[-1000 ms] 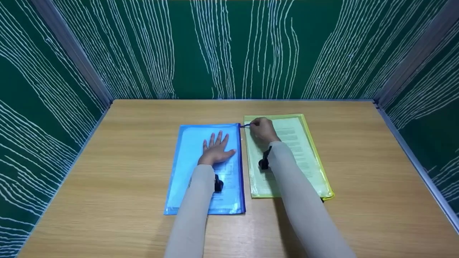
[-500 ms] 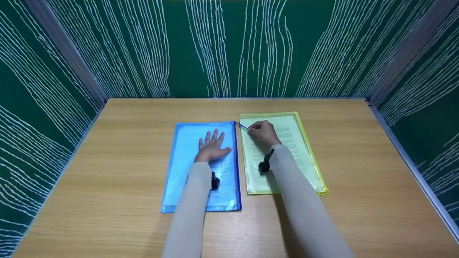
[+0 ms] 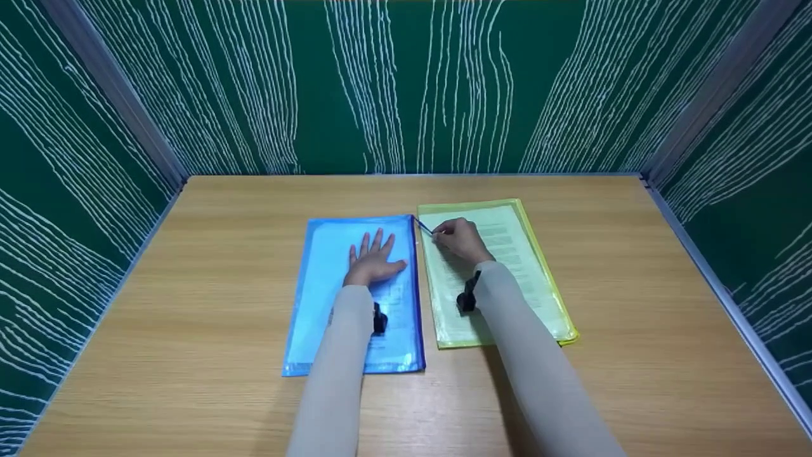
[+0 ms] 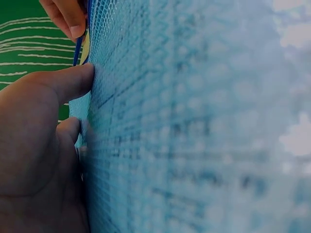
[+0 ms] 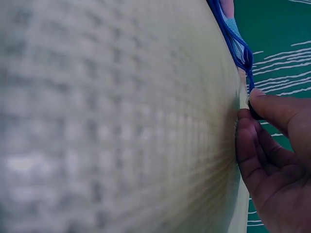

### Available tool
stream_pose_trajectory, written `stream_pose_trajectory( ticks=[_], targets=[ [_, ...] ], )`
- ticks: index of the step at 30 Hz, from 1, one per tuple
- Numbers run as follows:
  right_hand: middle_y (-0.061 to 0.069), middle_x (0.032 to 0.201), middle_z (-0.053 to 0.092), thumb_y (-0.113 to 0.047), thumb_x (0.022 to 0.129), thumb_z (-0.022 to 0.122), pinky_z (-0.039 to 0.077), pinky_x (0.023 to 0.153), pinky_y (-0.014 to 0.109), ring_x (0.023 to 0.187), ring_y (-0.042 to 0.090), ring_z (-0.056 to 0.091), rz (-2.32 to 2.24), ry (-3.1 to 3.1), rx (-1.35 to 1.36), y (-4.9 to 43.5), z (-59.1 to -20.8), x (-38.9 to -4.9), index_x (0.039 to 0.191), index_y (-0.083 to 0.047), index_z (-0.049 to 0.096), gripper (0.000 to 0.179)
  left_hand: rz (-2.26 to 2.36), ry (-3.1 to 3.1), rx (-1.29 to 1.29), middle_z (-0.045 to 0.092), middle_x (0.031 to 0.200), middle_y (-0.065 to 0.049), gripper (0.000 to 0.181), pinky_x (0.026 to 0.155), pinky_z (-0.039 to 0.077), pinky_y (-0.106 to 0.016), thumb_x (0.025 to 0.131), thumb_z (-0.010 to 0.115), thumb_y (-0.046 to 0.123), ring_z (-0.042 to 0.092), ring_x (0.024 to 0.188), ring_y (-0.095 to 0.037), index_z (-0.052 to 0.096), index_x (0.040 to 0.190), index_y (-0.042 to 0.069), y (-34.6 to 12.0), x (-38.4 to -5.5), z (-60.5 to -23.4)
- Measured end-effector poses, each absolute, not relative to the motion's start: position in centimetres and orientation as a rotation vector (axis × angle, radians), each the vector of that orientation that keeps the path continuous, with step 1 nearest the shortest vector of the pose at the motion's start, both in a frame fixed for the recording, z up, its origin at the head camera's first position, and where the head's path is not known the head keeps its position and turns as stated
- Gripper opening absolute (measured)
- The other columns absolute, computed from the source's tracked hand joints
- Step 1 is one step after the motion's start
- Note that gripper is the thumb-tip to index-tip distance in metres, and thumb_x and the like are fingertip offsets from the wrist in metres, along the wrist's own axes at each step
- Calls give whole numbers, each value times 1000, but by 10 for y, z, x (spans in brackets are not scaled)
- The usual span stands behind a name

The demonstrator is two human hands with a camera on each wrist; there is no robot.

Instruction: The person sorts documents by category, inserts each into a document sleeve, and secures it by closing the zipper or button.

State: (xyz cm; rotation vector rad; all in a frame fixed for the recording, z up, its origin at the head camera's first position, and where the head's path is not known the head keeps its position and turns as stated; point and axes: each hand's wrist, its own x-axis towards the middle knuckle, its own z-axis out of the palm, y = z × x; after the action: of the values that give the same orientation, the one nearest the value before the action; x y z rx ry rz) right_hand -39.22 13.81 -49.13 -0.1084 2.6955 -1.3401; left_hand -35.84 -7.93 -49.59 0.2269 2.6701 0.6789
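Observation:
A blue zip document pouch (image 3: 323, 266) with printed paper inside lies flat on the table, its dark blue zipper edge (image 3: 417, 298) along the right side. My left hand (image 3: 374, 259) rests on it with fingers spread and straight. My right hand (image 3: 462, 240) is over the upper left part of a yellow-green zip pouch (image 3: 507, 285). Between thumb and fingers it pinches a small dark zipper pull (image 5: 253, 111), mostly covered by the fingertips. From there a blue zipper end (image 3: 423, 226) slants back to the blue pouch's top right corner.
Both pouches lie side by side with a narrow gap on the wooden table (image 3: 209, 304). Green panels (image 3: 330, 89) with white wavy lines stand around the back and sides. Dark wrist cameras (image 3: 466, 299) sit at both sleeves.
My right hand has moved a little toward me with the zipper pull, so the blue zipper end slants more steeply. The left hand stays on the blue pouch. The whole view has shifted slightly.

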Motion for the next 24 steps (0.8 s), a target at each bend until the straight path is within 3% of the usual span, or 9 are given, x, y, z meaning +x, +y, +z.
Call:
stream_pose_trajectory(
  ticks=[11, 24],
  targets=[
    [10, 109, 68, -14, 94, 60, 46, 96, 39, 101, 23, 57, -1145, 2701, -167, 138, -487, -387, 104, -7, 73, 18, 681, 2677, 200, -7, 163, 1, 78, 117, -13, -53, 93, 46, 58, -17, 148, -27, 11, 155, 27, -82, -359, -493],
    [8, 104, 67, -18, 95, 60, 49, 85, 33, 94, 20, 58, -1193, 2662, -91, 147, -488, -377, 104, -7, 70, 17, 673, 2660, 173, -7, 163, 1, 78, 117, -14, -53, 93, 45, 58, -17, 148, -27, 10, 155, 28, -76, -359, -495]
  ],
)
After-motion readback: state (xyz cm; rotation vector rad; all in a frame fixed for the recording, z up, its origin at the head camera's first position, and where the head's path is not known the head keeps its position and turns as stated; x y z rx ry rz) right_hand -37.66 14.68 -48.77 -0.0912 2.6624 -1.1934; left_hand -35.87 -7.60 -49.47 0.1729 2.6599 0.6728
